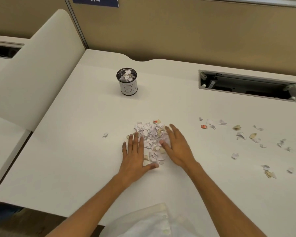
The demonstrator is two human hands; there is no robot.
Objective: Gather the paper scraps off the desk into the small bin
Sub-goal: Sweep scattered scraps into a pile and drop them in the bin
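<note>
A heap of white, tan and red paper scraps (151, 137) lies in the middle of the white desk (75, 151). My left hand (135, 154) rests flat against the heap's left side, fingers spread. My right hand (177, 147) lies flat against its right side, fingers apart. Neither hand holds anything. The small black mesh bin (127, 82), with a white label, stands farther back and holds some scraps. A single scrap (105, 135) lies to the left of the heap. Several loose scraps (246, 135) are scattered at the right.
An open cable hatch (249, 86) is sunk into the desk at the back right. A cream divider panel (36, 71) rises along the left edge. A tan partition wall (178, 28) closes the back. The desk's front edge is near my body.
</note>
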